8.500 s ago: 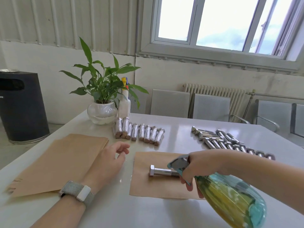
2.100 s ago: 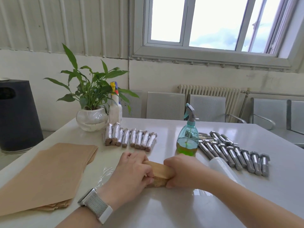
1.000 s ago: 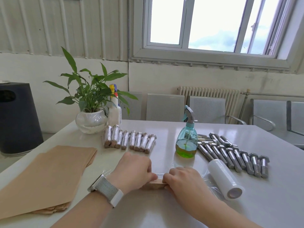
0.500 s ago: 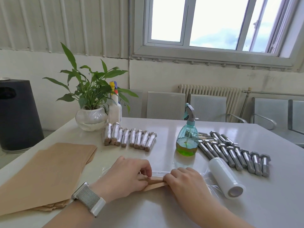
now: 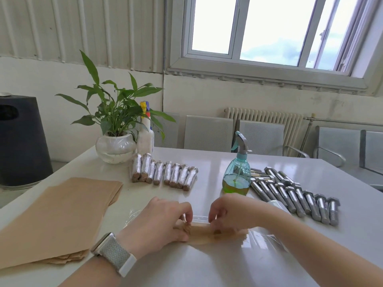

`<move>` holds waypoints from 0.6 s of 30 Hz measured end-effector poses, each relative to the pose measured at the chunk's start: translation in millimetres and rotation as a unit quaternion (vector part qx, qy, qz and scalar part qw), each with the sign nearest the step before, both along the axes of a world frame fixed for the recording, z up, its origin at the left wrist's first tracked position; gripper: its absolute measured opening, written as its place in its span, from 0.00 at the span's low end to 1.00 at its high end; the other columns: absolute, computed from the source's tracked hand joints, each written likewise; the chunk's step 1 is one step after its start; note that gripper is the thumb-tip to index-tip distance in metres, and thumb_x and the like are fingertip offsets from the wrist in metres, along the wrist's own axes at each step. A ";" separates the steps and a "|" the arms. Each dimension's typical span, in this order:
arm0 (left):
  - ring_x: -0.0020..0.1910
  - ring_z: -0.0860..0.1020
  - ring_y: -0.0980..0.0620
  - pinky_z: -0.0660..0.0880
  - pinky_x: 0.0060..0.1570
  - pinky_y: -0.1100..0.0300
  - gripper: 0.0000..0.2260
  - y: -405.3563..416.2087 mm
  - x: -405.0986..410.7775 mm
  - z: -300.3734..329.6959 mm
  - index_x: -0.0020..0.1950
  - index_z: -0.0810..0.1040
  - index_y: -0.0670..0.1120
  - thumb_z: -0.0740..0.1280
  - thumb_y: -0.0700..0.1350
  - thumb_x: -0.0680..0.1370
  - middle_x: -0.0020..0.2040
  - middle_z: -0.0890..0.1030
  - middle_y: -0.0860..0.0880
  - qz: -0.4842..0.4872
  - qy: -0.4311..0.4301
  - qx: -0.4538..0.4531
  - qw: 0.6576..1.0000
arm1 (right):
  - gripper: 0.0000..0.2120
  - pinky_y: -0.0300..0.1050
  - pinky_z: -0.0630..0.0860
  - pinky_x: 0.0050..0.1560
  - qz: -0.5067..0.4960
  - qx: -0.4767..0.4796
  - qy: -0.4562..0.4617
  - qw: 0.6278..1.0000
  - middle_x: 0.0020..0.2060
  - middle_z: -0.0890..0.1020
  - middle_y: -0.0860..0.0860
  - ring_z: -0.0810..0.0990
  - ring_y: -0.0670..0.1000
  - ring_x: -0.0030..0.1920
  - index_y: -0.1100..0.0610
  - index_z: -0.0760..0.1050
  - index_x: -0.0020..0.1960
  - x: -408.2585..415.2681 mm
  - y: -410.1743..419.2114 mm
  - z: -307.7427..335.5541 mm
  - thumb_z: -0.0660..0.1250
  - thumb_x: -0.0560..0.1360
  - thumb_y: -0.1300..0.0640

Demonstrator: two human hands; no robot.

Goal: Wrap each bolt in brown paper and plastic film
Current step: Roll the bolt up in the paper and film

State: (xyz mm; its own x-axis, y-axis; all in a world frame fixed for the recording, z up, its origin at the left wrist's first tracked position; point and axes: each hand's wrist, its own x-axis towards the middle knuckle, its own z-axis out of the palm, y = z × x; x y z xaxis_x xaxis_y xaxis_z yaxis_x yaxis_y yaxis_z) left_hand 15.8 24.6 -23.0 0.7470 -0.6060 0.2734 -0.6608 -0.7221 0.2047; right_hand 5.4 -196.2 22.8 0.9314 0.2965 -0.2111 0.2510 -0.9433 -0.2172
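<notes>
Paper-wrapped bolt [image 5: 204, 233], unlabelled, pinched by both hands' fingers [image 5: 187, 212].

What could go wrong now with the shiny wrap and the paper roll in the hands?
The plastic film looks thin and crinkly, so it might stick to itself or go on wrinkled before it covers the paper-wrapped bolt. Both the left hand and the right hand pinch only the roll's ends, so the brown paper could loosen in the middle. The spray bottle stands just behind and could get bumped.
</notes>
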 end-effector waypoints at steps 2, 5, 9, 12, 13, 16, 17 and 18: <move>0.47 0.69 0.61 0.59 0.47 0.70 0.15 -0.3 0.3 -0.9 0.54 0.73 0.60 0.72 0.59 0.71 0.47 0.75 0.62 -0.002 0.007 -0.015 1.000 | 0.12 0.36 0.76 0.38 -0.002 -0.029 0.029 0.999 0.39 0.77 0.38 0.79 0.45 0.41 0.44 0.80 0.52 3.7 2.3 -1.3 0.74 0.70 0.43; 0.47 0.70 0.62 0.60 0.46 0.76 0.15 1.5 1.7 -2.0 0.55 0.75 0.59 0.73 0.58 0.70 0.47 0.76 0.62 0.002 0.023 -0.036 0.999 | 0.17 0.40 0.78 0.40 0.001 -0.047 0.050 0.998 0.42 0.76 0.38 0.82 0.49 0.45 0.45 0.77 0.54 6.3 4.9 -2.6 0.76 0.68 0.43; 0.53 0.74 0.59 0.64 0.48 0.70 0.17 2.6 2.9 -3.3 0.58 0.78 0.58 0.73 0.58 0.71 0.52 0.77 0.60 0.018 0.040 -0.038 0.998 | 0.18 0.35 0.69 0.34 0.028 -0.075 0.037 0.996 0.46 0.75 0.42 0.75 0.47 0.44 0.49 0.76 0.57 3.9 7.4 0.8 0.74 0.70 0.45; 0.53 0.74 0.57 0.65 0.45 0.67 0.18 5.4 5.2 -4.5 0.57 0.80 0.57 0.73 0.59 0.70 0.52 0.75 0.59 0.034 0.066 -0.046 0.996 | 0.17 0.34 0.65 0.34 0.045 -0.110 0.013 0.993 0.48 0.73 0.44 0.72 0.47 0.46 0.51 0.75 0.60 1.7 12.7 11.1 0.71 0.74 0.47; 0.52 0.73 0.57 0.64 0.43 0.69 0.18 6.6 5.9 -4.8 0.57 0.80 0.57 0.74 0.59 0.69 0.51 0.75 0.59 0.038 0.071 -0.047 0.996 | 0.17 0.34 0.64 0.34 0.048 -0.120 0.006 0.992 0.48 0.72 0.44 0.72 0.47 0.45 0.51 0.75 0.60 1.6 14.9 15.0 0.69 0.74 0.47; 0.50 0.73 0.57 0.62 0.39 0.71 0.19 9.6 7.5 -4.7 0.55 0.79 0.57 0.75 0.61 0.68 0.49 0.74 0.59 0.043 0.070 -0.043 0.996 | 0.13 0.36 0.62 0.32 0.056 -0.126 -0.008 0.990 0.46 0.70 0.43 0.69 0.43 0.38 0.51 0.73 0.58 3.0 21.4 22.5 0.68 0.75 0.48; 0.50 0.73 0.57 0.62 0.38 0.71 0.19 10.3 7.4 -4.6 0.55 0.79 0.57 0.75 0.61 0.68 0.49 0.74 0.59 0.041 0.066 -0.043 0.996 | 0.11 0.36 0.62 0.32 0.058 -0.126 -0.011 0.990 0.44 0.69 0.43 0.68 0.41 0.37 0.49 0.73 0.55 3.0 23.7 24.1 0.68 0.75 0.48; 0.49 0.73 0.57 0.61 0.38 0.72 0.18 10.8 6.5 -4.5 0.54 0.79 0.57 0.75 0.61 0.68 0.48 0.74 0.59 0.038 0.060 -0.042 0.997 | 0.10 0.37 0.63 0.33 0.058 -0.125 -0.014 0.990 0.42 0.68 0.42 0.67 0.40 0.37 0.48 0.72 0.53 3.1 25.5 25.4 0.69 0.74 0.49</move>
